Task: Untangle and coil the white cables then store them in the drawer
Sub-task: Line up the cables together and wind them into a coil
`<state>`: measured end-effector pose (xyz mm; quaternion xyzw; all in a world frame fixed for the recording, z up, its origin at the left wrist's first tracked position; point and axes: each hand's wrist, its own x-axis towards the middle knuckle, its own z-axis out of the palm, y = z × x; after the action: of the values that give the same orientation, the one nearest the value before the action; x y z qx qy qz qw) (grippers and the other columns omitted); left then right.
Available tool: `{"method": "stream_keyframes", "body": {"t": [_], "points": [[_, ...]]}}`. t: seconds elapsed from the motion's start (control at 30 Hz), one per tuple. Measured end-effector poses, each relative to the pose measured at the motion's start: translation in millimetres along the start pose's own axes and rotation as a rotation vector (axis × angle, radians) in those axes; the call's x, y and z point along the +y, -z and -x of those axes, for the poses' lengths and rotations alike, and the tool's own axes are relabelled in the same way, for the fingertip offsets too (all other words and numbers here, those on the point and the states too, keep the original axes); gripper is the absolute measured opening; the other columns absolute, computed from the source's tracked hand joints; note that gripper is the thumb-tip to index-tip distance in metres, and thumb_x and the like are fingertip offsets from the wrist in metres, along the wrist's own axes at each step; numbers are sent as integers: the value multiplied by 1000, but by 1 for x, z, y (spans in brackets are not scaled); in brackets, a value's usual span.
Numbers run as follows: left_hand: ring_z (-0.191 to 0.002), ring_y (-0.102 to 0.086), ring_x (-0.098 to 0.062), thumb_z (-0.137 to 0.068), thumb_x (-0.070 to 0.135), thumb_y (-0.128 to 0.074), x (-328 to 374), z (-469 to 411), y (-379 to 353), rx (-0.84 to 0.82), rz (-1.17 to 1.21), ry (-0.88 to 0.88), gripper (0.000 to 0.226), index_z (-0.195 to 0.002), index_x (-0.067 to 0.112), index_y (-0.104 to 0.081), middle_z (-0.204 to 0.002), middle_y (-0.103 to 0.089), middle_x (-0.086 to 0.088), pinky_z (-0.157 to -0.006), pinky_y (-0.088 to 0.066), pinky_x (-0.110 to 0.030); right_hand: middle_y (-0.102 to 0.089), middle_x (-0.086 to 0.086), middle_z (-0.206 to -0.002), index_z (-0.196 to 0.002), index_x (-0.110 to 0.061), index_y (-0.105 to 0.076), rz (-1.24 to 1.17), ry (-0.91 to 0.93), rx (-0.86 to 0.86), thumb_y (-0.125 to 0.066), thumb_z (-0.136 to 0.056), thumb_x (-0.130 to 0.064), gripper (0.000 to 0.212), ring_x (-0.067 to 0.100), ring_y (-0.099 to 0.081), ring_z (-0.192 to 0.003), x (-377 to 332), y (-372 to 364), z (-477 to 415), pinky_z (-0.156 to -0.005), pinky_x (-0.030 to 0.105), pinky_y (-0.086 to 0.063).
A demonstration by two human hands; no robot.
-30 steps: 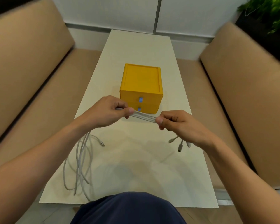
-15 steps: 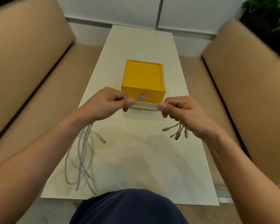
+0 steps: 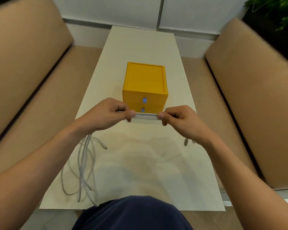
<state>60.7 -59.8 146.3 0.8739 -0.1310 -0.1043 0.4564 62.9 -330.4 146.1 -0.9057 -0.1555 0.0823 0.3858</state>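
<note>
Both hands, left hand [image 3: 106, 114] and right hand [image 3: 179, 118], pinch the white cables [image 3: 146, 116] taut (straightening stage); coiling comes next, near the shut yellow drawer unit [image 3: 145, 85].

Bright, soft indoor light falls from overhead, with no hard glare. The cream table [image 3: 140, 47] carries only pale, fuzzy-edged shadows of the arms on its near half. The yellow drawer box [image 3: 145, 77] has an evenly lit top and a slightly darker front. Wide-angle distortion bows the left bench [image 3: 23, 63] and the right bench [image 3: 256, 80] outward. The plant [image 3: 281, 12] at far right is smeared, and the white cables [image 3: 83, 163] at near left look soft.
</note>
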Motion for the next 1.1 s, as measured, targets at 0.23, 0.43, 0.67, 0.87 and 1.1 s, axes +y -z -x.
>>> {"method": "stream_keyframes", "body": {"t": [0.23, 0.43, 0.67, 0.87, 1.1], "points": [[-56, -42, -4, -94, 41, -67, 3, 10, 13, -118, 262, -38, 32, -76, 16, -78, -56, -49, 14, -55, -33, -13, -39, -8, -57, -78, -2, -69, -580, 6, -207, -65, -98, -33, 37, 9, -32, -56, 1, 3, 11, -56, 21, -31], [-57, -36, -5, -98, 31, -68, 16, 1, 15, -101, 224, -91, 31, -74, 12, -74, -58, -44, 8, -54, -30, -16, -46, -7, -50, -72, -17, -66, 100, 59, 85, -60, -102, -44, 40, 11, -39, -49, -5, -3, -5, -55, 33, -33], [-72, -61, -14, -103, 55, -49, -3, -14, 8, -118, -365, 114, 38, -89, 27, -71, -77, -66, 1, -67, -47, -33, -48, -4, -53, -73, -16, -64, 148, 124, 64, -59, -103, -41, 39, 13, -42, -52, -6, -2, -4, -53, 37, -36], [-107, -61, -1, -108, 45, -43, 18, -9, -38, -90, -193, -98, 37, -131, 29, -66, -118, -70, 13, -89, -48, -24, -54, -2, -57, -76, -18, -67, 212, 120, 45, -56, -103, -47, 41, 15, -47, -55, -5, -8, -5, -54, 42, -40], [-67, -50, -6, -105, 39, -53, 16, -11, -44, -107, -147, -69, 23, -94, 29, -70, -71, -57, 9, -60, -36, -24, -56, -14, -55, -84, -25, -73, 109, 36, -120, -58, -100, -53, 35, 7, -47, -50, 1, -1, 3, -53, 29, -37]]}}
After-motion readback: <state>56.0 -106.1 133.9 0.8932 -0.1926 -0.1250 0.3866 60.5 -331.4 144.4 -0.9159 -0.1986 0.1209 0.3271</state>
